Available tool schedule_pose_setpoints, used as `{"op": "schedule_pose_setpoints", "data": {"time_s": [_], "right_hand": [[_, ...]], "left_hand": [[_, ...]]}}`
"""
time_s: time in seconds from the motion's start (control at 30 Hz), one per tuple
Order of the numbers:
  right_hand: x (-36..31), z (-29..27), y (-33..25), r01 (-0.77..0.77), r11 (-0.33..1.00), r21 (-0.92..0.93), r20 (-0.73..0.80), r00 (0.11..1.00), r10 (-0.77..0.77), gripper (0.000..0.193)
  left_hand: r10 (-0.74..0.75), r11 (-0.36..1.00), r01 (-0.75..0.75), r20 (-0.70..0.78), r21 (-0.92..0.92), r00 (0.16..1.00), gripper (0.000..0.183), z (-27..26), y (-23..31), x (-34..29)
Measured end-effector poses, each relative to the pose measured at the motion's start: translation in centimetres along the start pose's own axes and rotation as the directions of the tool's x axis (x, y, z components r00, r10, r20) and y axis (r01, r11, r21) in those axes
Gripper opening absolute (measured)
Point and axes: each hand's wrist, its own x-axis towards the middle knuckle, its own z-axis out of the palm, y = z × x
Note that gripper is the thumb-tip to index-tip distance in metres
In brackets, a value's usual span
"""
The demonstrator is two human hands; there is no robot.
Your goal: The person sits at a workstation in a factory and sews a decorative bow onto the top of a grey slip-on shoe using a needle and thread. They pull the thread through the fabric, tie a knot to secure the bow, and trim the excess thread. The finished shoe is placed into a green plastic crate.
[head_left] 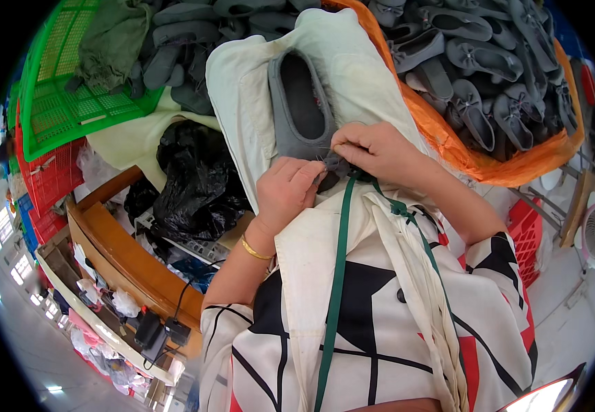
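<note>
A dark grey slip-on shoe (303, 103) lies on a white cloth pad in front of me, its opening up and its toe toward me. My left hand (287, 189) is closed at the toe, its thumb and forefinger pinching a small dark grey bow (337, 165). Just to the right, my right hand (380, 151) is pinched shut on a thin needle (325, 147) above the toe. Fine thread ends show by the left fingertips. The fingers partly hide the bow and the front of the shoe.
The white cloth pad (232, 89) lies under the shoe. At right is an orange sack (517, 175) heaped with grey bowed shoes. More grey shoes and a green basket (50, 110) stand at left, above a black plastic bag (198, 185) and a wooden drawer (133, 254).
</note>
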Motion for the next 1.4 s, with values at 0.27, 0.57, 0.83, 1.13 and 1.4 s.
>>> {"op": "schedule_pose_setpoints", "data": {"time_s": [0.27,0.57,0.83,1.13,1.4], "right_hand": [[0.7,-0.1,-0.4,-0.067,0.987,-0.149,0.108,0.991,0.084,0.018],[1.0,-0.2,-0.7,-0.049,0.984,-0.173,0.126,0.989,0.072,0.020],[1.5,-0.2,-1.6,-0.097,0.970,-0.223,0.162,0.977,0.135,0.022],[1.5,-0.2,-1.6,-0.101,0.971,-0.214,0.166,0.976,0.138,0.023],[1.9,0.4,-0.3,-0.094,0.983,-0.159,0.170,0.978,0.121,0.019]], "left_hand": [[0.038,0.997,-0.027,-0.152,0.073,0.988,0.034,0.9,0.0,-0.7],[0.082,0.994,-0.067,-0.167,0.092,0.983,0.031,0.8,-0.1,-0.5],[0.109,0.988,-0.087,-0.181,0.126,0.977,0.028,1.0,-0.1,-0.5],[0.120,0.988,-0.100,-0.182,0.117,0.976,0.027,1.0,-0.2,-0.5],[0.081,0.995,-0.071,-0.151,0.071,0.985,0.032,0.9,-0.1,-0.7]]}}
